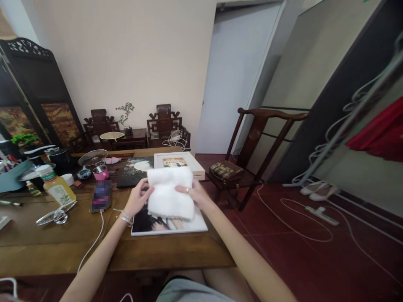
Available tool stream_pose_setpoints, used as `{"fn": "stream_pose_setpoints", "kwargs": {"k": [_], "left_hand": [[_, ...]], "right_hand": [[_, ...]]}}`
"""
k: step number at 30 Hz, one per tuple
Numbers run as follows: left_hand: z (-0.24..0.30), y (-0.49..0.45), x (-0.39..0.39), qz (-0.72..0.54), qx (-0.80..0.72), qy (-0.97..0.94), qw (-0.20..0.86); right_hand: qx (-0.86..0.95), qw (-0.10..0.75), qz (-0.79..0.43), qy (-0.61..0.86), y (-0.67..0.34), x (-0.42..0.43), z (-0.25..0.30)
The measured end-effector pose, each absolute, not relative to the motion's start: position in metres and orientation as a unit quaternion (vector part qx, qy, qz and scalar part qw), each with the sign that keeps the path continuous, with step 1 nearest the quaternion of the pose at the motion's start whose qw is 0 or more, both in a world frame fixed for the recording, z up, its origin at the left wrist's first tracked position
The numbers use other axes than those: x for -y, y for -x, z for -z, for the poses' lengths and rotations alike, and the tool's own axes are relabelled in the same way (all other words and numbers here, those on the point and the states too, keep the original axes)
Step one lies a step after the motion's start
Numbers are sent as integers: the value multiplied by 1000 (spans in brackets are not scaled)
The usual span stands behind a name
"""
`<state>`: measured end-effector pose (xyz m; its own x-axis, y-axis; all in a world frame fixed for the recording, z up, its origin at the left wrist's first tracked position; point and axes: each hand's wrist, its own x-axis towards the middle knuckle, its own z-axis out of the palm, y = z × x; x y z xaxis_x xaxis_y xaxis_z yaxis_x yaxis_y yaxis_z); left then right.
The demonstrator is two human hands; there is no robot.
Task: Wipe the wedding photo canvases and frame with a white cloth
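A white fluffy towel (pixel 169 192) is held folded above the wooden table (pixel 56 247). My left hand (pixel 137 199) grips its left edge, fingers curled round the cloth. My right hand (pixel 195 194), with a ring on one finger, holds its right edge. Under the towel lies a large photo print (pixel 163 224) with a white border, flat on the table. Behind it sit a dark picture (pixel 134 171) and a white framed picture (pixel 176 161).
A phone (pixel 101 195) on a white cable lies left of my hands. A yellow drink bottle (pixel 56 186), a pink cup (pixel 100 172) and small items crowd the table's left. A dark wooden chair (pixel 252 155) with a bag stands to the right. Cables run over the red floor (pixel 299 243).
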<state>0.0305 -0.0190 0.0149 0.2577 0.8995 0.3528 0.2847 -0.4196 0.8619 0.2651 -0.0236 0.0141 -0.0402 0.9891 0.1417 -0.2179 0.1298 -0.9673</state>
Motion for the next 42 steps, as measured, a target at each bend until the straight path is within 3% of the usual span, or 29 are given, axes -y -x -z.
{"fn": "stream_pose_setpoints", "kwargs": {"k": [4, 6, 9, 12, 14, 23, 31, 42], "left_hand": [[4, -6, 13, -351, -564, -737, 128], [17, 2, 14, -276, -643, -710, 80], [34, 2, 20, -247, -645, -721, 60], [46, -6, 26, -283, -612, -736, 52], [51, -12, 27, -307, -592, -743, 62], [52, -17, 29, -334, -537, -770, 84], [54, -15, 24, -331, -520, -779, 118], [59, -14, 17, -366, -510, -770, 112]], "right_hand": [[562, 654, -145, 485, -310, 37, -30], [640, 601, 19, 479, -330, 49, -31], [769, 455, 120, 433, -342, 64, -13], [835, 339, 116, 418, -337, 69, 20], [844, 309, 92, 429, -331, 67, 38], [828, 338, 36, 446, -323, 46, 33], [851, 253, -12, 459, -303, 42, 39], [853, 237, -21, 465, -300, 75, 31]]}}
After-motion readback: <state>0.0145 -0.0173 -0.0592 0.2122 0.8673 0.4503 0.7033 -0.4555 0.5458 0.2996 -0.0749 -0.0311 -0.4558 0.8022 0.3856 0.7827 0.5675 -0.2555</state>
